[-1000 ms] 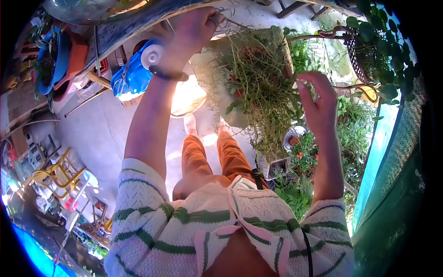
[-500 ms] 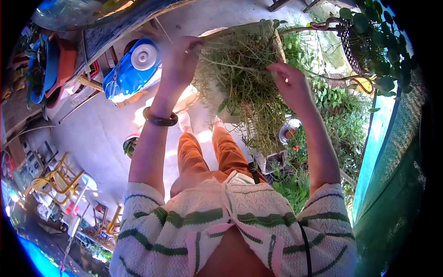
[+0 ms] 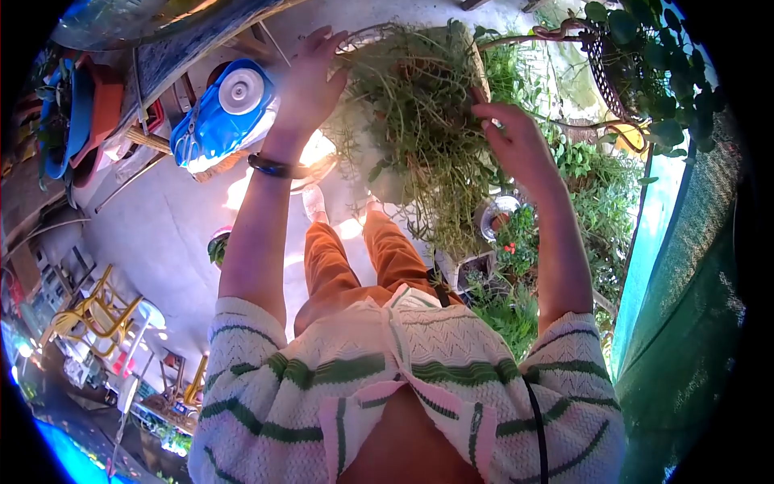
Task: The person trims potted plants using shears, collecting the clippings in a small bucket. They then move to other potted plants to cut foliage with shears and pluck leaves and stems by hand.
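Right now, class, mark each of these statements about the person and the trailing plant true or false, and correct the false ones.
1. Both hands reach up to the trailing plant. True.
2. The left hand wears a glove. False: it is bare, with a dark bracelet at the wrist.
3. The right hand is at the plant's right side. True.
4. The blue container has a red cap. False: the cap is white.
5. The person wears orange trousers. True.
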